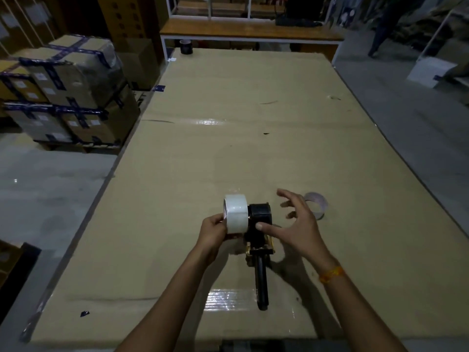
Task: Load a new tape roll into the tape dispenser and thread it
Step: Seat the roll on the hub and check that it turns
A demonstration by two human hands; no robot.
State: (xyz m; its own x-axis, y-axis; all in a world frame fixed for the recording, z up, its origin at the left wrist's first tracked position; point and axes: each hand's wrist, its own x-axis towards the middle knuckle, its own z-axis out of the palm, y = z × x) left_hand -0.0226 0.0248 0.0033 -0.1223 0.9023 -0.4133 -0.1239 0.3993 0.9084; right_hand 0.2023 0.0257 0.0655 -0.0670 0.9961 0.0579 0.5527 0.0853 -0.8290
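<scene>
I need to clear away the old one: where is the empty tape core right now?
In the head view the empty tape core lies on the cardboard-covered table, just beyond the right hand and right of the tape dispenser.

a single head-worn wide-angle view looks forward and down along a cardboard-covered table (253, 161). the left hand (213, 231) and right hand (298, 224) sit low and near the lens; beyond the grip the table runs away toward shelving, edges bowed.
</scene>
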